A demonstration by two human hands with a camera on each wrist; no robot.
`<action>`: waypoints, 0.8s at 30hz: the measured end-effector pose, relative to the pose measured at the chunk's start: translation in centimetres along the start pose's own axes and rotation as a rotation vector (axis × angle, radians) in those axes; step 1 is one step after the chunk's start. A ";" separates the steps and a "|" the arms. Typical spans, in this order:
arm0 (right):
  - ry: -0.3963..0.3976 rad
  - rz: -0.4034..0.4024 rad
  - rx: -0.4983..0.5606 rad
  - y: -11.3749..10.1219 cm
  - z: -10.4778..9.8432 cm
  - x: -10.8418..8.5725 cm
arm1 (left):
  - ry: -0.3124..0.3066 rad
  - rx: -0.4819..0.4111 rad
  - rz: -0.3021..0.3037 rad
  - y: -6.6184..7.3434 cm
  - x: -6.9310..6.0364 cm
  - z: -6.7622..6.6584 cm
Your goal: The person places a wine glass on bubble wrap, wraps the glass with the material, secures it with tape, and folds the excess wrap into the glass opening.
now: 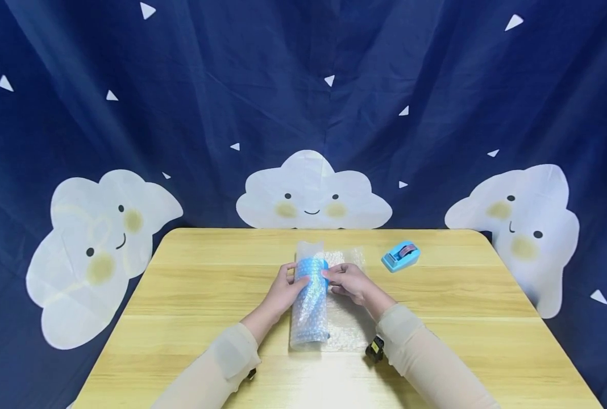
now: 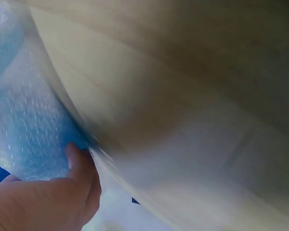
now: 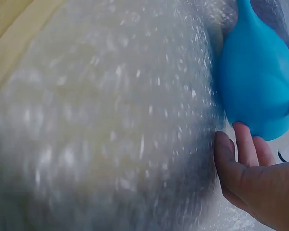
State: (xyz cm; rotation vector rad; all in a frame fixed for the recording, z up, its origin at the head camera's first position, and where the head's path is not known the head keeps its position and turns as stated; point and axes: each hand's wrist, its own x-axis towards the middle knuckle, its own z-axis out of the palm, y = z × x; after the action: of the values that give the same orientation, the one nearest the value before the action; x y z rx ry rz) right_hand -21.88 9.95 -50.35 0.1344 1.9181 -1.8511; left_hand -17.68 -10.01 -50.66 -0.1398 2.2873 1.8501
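Note:
A blue utensil (image 3: 257,77) with a rounded, bowl-like head and a narrow neck lies lengthwise on a sheet of bubble wrap (image 1: 346,324). One flap of the wrap is folded over it, so in the head view it shows mostly through the clear bubbles. My left hand (image 1: 285,289) grips the folded wrap at its left edge, thumb on top. From the right side my right hand (image 1: 354,281) holds the edge of the blue head between thumb and fingers. In the left wrist view, the left hand (image 2: 53,195) curls round the wrapped end.
A light blue tape dispenser (image 1: 402,257) with a roll of tape stands at the back right of the wooden table (image 1: 191,284). More bubble wrap lies flat under the right hand. Behind the table hangs a dark blue curtain (image 1: 283,102) with clouds.

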 end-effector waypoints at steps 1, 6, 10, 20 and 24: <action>-0.002 0.000 0.003 0.0 0.0 0.0 | 0.006 -0.001 0.001 0.0 0.0 0.0; -0.015 0.010 -0.006 0.1 0.0 0.1 | 0.021 0.022 -0.008 0.2 -0.1 -0.2; -0.039 0.011 -0.018 0.0 -0.2 0.1 | 0.010 0.049 -0.002 0.3 -0.2 -0.4; 0.028 -0.014 -0.007 -0.4 0.1 -0.5 | 0.022 0.050 0.049 0.2 0.0 -0.4; 0.116 -0.066 -0.042 -0.4 0.4 -0.6 | 0.022 0.048 0.049 0.5 -0.2 -0.3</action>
State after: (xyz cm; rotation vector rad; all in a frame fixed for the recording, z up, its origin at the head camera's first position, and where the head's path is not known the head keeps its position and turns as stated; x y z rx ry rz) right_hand -21.40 9.71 -49.70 0.1694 2.0615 -1.8815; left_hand -17.63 -10.25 -50.11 -0.0982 2.3685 1.8233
